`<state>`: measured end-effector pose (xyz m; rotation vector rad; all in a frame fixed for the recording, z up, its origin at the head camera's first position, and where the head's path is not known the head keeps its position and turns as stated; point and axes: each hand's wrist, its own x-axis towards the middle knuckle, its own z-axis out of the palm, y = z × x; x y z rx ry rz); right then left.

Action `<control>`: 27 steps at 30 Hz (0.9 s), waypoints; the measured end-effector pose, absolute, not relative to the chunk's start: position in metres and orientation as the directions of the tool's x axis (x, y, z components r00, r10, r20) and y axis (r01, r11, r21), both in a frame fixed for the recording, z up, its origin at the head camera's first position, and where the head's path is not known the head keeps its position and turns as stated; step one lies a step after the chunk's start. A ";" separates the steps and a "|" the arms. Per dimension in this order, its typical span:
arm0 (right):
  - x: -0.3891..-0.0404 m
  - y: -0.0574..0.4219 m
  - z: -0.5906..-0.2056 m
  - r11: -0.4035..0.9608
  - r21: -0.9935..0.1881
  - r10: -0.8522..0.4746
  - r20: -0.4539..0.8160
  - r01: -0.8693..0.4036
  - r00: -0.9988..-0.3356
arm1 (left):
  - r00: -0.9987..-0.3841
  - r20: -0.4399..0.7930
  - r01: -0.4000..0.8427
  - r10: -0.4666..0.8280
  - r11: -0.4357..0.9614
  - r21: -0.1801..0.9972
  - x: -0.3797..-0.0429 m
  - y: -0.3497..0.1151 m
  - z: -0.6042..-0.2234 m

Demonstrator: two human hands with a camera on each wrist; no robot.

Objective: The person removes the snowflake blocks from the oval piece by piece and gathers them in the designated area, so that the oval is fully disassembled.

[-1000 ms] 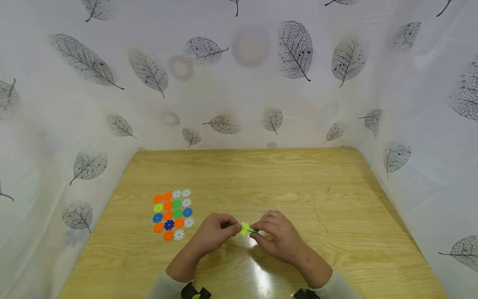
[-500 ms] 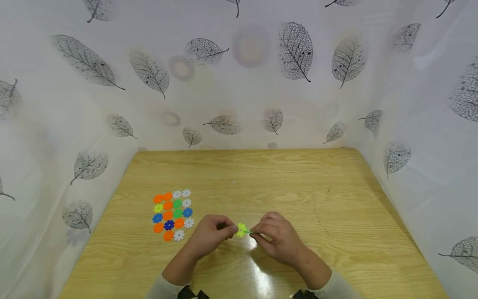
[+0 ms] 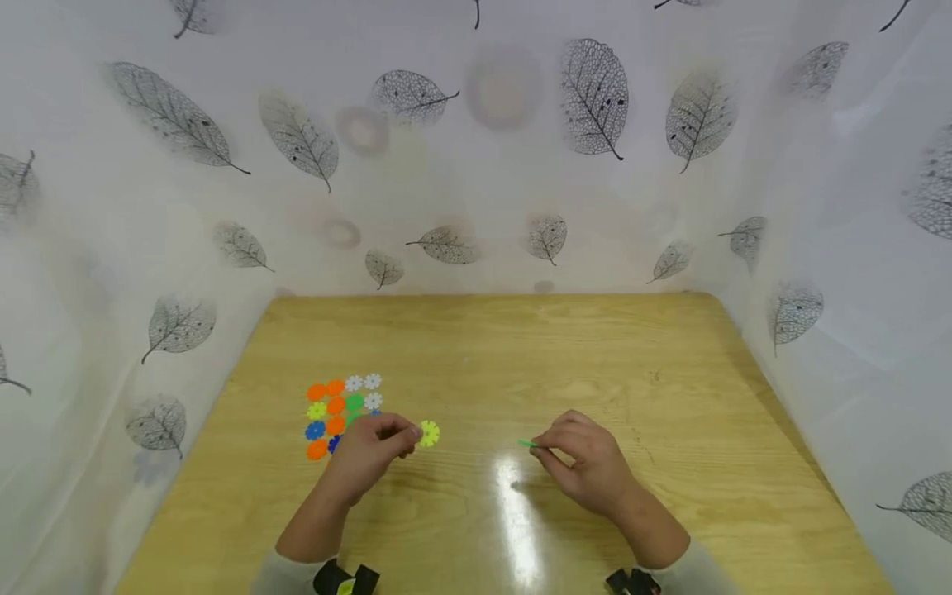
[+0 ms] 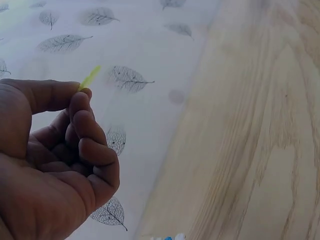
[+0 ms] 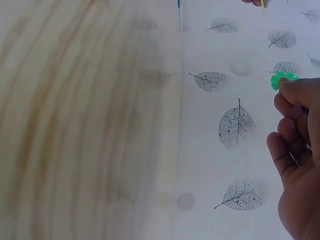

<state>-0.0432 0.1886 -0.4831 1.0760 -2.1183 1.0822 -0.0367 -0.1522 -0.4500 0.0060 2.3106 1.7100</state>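
My left hand (image 3: 368,454) pinches a yellow notched plastic disc, shaped like a flower or snowflake (image 3: 430,433), by its edge between thumb and index finger. In the left wrist view the yellow disc (image 4: 90,78) appears edge-on above the fingertips. To the right, my right hand (image 3: 587,459) pinches a green notched disc (image 3: 526,443), held flat so only its thin edge shows in the head view. Its notched rim shows beyond the thumb in the right wrist view, where the green disc (image 5: 281,80) is partly covered. A wide gap separates the two discs.
Rows of orange, white, green, blue and yellow notched discs (image 3: 316,430) lie flat on the left of the wooden table (image 3: 476,347); my left hand and forearm hide some. A leaf-printed white curtain (image 3: 476,182) encloses the back and sides.
The yellow and green discs, joined or touching before, are now apart. My left hand has moved left with the yellow disc, my right hand a little right with the green one.
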 end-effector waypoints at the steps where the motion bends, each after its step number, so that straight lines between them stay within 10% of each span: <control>1: -0.043 0.188 -0.484 0.357 -0.416 -0.415 0.732 -0.836 -0.541 | -0.964 -0.216 -0.160 0.153 0.310 0.937 -0.037 -0.154 -0.450; 27: -0.063 0.123 -0.492 0.387 -0.640 -0.505 0.456 -0.664 -0.733 | -0.956 -0.259 -0.295 -0.140 0.475 0.829 -0.019 -0.231 -0.470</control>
